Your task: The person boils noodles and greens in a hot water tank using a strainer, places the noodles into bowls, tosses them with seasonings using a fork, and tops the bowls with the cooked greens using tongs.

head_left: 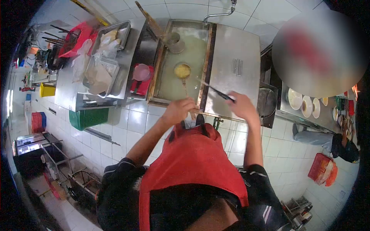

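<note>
My left hand [179,109] is closed around the handle of a noodle strainer [185,86] at the vat's front edge. The strainer's round basket sits in cloudy liquid and holds yellow noodles [182,71]. The rectangular vat [154,82] has a brownish rim. Over the metal cover to its right, my right hand [243,105] grips a slim black-handled utensil [220,94]. Its thin, light tip points left over the vat's right rim; its exact kind is unclear. A second deep strainer [177,46] with a long wooden handle [149,19] leans in the vat's back left corner.
A flat metal cover [235,50] adjoins the vat on the right, below a faucet [219,16]. Left are a pink cup [141,72] and metal trays [101,75] with plastic bags. Bowls [295,99] line the right counter, where another person [343,146] stands.
</note>
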The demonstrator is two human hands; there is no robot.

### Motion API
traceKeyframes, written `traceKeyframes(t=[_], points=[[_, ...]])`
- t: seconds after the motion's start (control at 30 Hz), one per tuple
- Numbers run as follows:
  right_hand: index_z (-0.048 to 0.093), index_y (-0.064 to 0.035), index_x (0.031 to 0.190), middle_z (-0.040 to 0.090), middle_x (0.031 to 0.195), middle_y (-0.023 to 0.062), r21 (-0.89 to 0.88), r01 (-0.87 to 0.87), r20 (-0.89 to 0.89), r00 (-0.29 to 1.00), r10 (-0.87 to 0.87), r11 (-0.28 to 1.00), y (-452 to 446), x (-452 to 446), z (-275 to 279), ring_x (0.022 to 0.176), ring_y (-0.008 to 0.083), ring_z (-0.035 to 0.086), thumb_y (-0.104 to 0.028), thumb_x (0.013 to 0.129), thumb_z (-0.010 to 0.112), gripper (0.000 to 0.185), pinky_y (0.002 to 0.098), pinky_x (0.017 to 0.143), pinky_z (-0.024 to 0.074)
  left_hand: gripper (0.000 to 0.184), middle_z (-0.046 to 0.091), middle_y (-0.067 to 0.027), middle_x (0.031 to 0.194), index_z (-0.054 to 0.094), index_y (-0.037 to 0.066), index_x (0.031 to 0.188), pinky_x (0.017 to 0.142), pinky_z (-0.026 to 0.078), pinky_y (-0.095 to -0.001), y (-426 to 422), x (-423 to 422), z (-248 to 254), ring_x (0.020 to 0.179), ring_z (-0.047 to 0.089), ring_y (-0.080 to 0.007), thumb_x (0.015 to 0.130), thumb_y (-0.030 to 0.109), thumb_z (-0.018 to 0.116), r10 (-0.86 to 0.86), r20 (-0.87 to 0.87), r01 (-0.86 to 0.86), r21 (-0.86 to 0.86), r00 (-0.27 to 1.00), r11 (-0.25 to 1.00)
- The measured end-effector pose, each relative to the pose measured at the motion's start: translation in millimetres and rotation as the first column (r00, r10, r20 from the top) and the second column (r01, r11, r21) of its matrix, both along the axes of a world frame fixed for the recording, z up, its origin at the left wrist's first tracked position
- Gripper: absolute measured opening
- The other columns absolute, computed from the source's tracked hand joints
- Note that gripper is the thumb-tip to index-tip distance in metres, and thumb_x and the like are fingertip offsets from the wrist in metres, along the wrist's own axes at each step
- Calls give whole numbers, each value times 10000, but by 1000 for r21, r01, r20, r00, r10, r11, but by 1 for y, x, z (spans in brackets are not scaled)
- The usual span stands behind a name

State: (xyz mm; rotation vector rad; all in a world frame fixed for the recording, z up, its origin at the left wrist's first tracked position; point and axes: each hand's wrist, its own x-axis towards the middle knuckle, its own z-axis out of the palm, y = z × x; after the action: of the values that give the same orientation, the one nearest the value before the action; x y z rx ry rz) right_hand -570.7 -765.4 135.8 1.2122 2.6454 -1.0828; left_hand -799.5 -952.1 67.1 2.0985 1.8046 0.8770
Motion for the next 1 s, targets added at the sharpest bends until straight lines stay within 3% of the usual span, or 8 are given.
traceKeyframes(t=[0.17,0.37,0.47,0.63,0.73,0.87,0.9,1.0], points=[[676,-8,969,668,902,209,229,-145,188,977,102,963,-6,-129,-96,856,371,654,-169,801,524,278,463,728,532,280,646,-108,1103,625,69,1008,864,517,-401,-26,6,-14,1071,611,-295,755,-31,558,50,93,-51,5,994,999],[701,10,836,657,890,263,79,-369,274,901,336,926,0,-167,-113,867,414,649,-139,760,538,233,461,787,523,278,650,-115,1094,624,49,990,838,532,-383,-38,0,6,1070,616,-287,725,-34,608,37,136,-37,-4,990,999],[703,12,827,657,905,262,117,-197,253,954,163,973,-8,-159,-110,870,393,655,-133,754,532,236,459,801,520,280,651,-119,1100,628,48,979,823,539,-368,-43,-3,2,1064,622,-283,716,-45,615,0,176,-3,15,984,1000],[699,-2,844,667,890,233,104,-625,384,743,549,773,-1,-160,-117,843,391,655,-141,766,503,253,473,772,519,289,652,-123,1112,635,55,981,827,539,-364,-49,-11,-1,1070,623,-272,720,-63,602,3,163,-6,21,987,1000],[695,4,768,671,840,223,97,-207,224,958,181,974,-25,-151,-141,849,363,665,-158,763,544,222,461,781,525,347,643,-113,1113,625,55,999,907,509,-375,-49,-15,-2,1113,590,-277,683,-82,575,2,180,0,-11,984,1000],[688,14,795,667,837,239,98,-411,272,887,373,906,-16,-158,-148,826,395,663,-161,770,539,231,464,737,540,370,637,-123,1112,619,49,1005,954,490,-379,-49,-20,4,1134,574,-281,665,-86,569,-18,209,23,-17,978,1000],[686,12,744,656,770,223,176,-257,170,959,228,950,-17,-152,-140,787,396,650,-149,753,546,214,453,761,524,360,645,-121,1103,625,54,1002,928,504,-375,-52,-20,3,1119,588,-279,667,-74,600,-7,189,11,-20,982,1000],[692,5,757,664,785,213,173,-230,229,955,188,958,-39,-148,-131,815,387,652,-144,761,549,206,453,767,524,341,662,-112,1077,637,64,995,879,532,-365,-50,-22,3,1089,615,-272,673,-46,662,1,154,2,-15,988,1000]])
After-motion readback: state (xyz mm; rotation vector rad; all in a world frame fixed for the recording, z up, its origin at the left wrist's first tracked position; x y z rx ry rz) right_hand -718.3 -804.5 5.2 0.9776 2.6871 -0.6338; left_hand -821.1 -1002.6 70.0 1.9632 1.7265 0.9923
